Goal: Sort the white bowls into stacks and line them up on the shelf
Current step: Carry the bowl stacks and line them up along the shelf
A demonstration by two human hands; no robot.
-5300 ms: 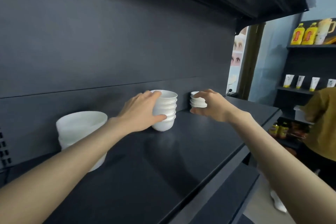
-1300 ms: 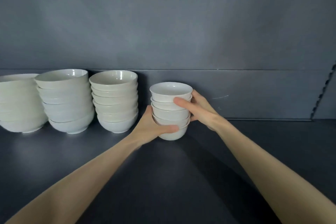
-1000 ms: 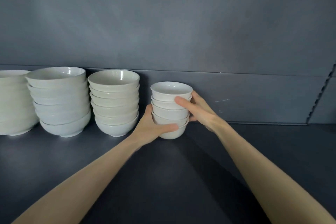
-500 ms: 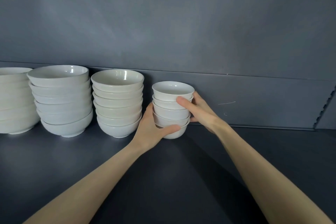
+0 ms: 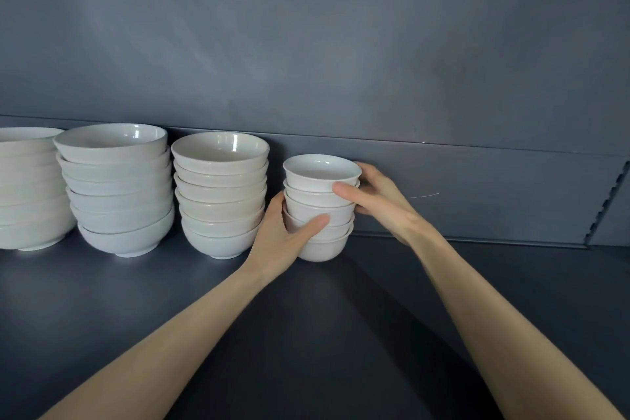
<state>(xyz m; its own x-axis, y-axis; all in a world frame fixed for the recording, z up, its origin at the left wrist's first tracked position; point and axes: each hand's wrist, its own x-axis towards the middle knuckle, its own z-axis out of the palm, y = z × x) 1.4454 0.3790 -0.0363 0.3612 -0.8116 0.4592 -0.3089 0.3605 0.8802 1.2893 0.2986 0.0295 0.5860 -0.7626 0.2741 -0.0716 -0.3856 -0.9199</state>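
Head view: at frame centre, both hands clamp a stack of small white bowls (image 5: 320,208) standing on the dark shelf (image 5: 170,300), left hand (image 5: 283,242) low, right hand (image 5: 378,204) higher. 3 stacks of larger bowls (image 5: 220,194) line up just beside it, leftward.

A dark grey matte shelf (image 5: 102,310) carries four stacks of white ceramic bowls (image 5: 220,194) lined along its far edge, largest leftmost.
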